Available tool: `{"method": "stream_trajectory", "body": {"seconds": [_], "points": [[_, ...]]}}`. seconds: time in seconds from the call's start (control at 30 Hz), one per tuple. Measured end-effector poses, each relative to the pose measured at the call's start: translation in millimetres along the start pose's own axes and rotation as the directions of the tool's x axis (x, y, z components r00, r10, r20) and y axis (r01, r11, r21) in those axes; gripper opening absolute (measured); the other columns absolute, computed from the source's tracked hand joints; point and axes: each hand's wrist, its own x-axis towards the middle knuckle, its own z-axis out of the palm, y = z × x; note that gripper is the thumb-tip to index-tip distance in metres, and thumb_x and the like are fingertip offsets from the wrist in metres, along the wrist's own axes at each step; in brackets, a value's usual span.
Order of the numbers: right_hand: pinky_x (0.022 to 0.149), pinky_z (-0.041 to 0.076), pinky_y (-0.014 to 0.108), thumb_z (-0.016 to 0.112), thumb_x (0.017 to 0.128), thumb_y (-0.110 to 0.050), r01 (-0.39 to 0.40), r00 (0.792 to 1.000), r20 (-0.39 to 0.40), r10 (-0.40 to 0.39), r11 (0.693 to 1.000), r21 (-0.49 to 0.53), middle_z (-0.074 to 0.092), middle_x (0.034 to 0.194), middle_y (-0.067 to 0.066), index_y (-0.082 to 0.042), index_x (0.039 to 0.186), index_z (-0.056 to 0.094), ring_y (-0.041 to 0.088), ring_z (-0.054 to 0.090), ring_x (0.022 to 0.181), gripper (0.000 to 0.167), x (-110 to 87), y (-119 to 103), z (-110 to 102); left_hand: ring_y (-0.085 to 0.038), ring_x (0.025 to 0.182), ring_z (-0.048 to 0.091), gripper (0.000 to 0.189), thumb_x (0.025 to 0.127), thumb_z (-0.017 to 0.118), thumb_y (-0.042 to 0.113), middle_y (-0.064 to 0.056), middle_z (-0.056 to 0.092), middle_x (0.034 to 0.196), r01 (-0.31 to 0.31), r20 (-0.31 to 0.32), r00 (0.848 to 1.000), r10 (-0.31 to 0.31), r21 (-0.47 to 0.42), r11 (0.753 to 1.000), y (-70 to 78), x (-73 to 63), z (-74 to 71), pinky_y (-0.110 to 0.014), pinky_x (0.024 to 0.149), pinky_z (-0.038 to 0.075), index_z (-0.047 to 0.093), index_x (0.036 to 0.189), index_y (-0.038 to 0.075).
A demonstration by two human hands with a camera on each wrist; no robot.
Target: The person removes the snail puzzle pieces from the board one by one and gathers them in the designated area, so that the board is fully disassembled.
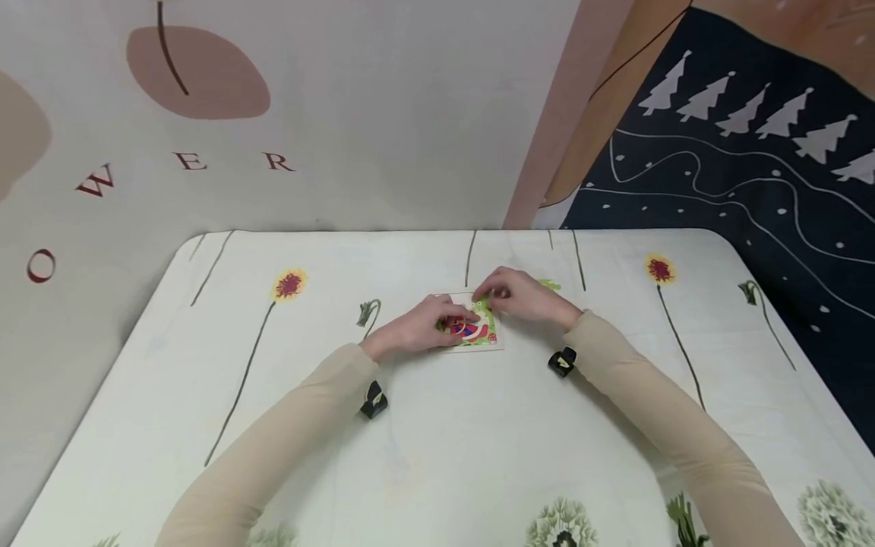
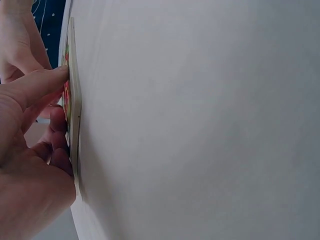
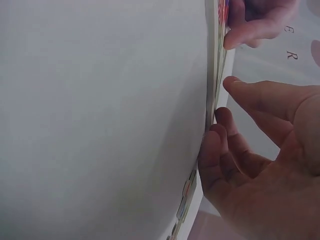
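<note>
Resting a loosely spread left hand [image 1: 429, 323] on a thin, rectangular, multicoloured board [image 1: 478, 333], probably to steady it on the white, flower-patterned tabletop [image 1: 472, 425]; touching its far-right corner with a relaxed right hand [image 1: 525, 296].

You've got a white worktop [image 1: 437, 441] cover with a floral print. Red-and-yellow bloom [image 1: 289, 284] toward your far left corner, matching second bloom [image 1: 660, 269] toward the far right, both on long thin stems. Drooping green bud [image 1: 750, 293] by your right edge. Pale puffball [image 1: 557, 524] toward the near edge. Beyond your far edge: pale backdrop [image 1: 410, 114], letters O W E R [image 1: 276, 161], brownish-pink blob [image 1: 212, 76]. Past the far right corner: dark blue backdrop [image 1: 813, 220], white trees [image 1: 709, 97], wavy lines.
</note>
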Motion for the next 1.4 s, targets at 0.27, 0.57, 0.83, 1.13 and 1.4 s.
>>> {"method": "stream_trajectory", "body": {"seconds": [0.27, 0.57, 0.83, 1.13, 1.4], "points": [[0.087, 0.045, 0.035, 0.058, 0.093, 0.000, 0.000, 1.000, 0.012, 0.000, 1.000, -0.016, 0.059, 0.116, 0.017, -0.006, 0.111, 0.074, 0.027, 0.057, 0.101, 0.024, 5.0, 2, 3, -0.019, 0.101, 0.046, 0.040, 0.092, 0.070, 0.014, -0.010, 0.065, 0.119, 0.005, 0.006, 1.000, -0.005, -0.008, 1.000, -1.2, 0.4, -0.3, -0.032, 0.090, 0.034, 0.066, 0.131, 0.011], [0.090, 0.045, 0.040, 0.058, 0.093, 0.003, -0.002, 1.000, 0.001, 0.002, 1.000, -0.021, 0.057, 0.120, 0.018, -0.007, 0.110, 0.073, 0.028, 0.055, 0.104, 0.025, 3.3, 3, 3, -0.019, 0.098, 0.045, 0.040, 0.092, 0.070, 0.016, -0.010, 0.063, 0.112, 0.004, 0.006, 1.000, -0.004, -0.012, 1.000, -0.6, 1.8, 1.0, -0.030, 0.088, 0.033, 0.065, 0.132, 0.012], [0.091, 0.048, 0.043, 0.057, 0.093, 0.002, 0.005, 1.000, -0.017, -0.006, 1.000, -0.015, 0.058, 0.118, 0.017, -0.006, 0.110, 0.072, 0.029, 0.056, 0.103, 0.024, 2.3, -1, 3, -0.021, 0.100, 0.043, 0.040, 0.093, 0.070, 0.016, -0.010, 0.060, 0.108, 0.047, 0.011, 0.999, -0.047, -0.022, 0.999, 0.7, 0.2, 0.1, -0.030, 0.086, 0.033, 0.065, 0.132, 0.014], [0.092, 0.050, 0.042, 0.055, 0.094, 0.005, 0.014, 0.998, -0.064, -0.013, 1.000, 0.026, 0.058, 0.113, 0.017, -0.002, 0.108, 0.064, 0.029, 0.059, 0.103, 0.018, 0.6, -8, 3, -0.021, 0.098, 0.042, 0.040, 0.093, 0.069, 0.016, -0.010, 0.058, 0.106, 0.042, 0.013, 0.999, -0.042, -0.014, 0.999, 0.7, 1.5, -0.8, -0.029, 0.084, 0.031, 0.065, 0.132, 0.013], [0.096, 0.049, 0.047, 0.053, 0.094, 0.005, -0.049, 0.992, -0.114, 0.055, 0.997, 0.054, 0.061, 0.111, 0.018, -0.001, 0.111, 0.061, 0.033, 0.061, 0.106, 0.020, -0.3, -8, 5, -0.022, 0.102, 0.042, 0.040, 0.093, 0.069, 0.016, -0.010, 0.059, 0.111, 0.049, 0.014, 0.999, -0.048, -0.023, 0.999, -1.3, 1.9, 2.6, -0.031, 0.087, 0.033, 0.066, 0.132, 0.014]]}}
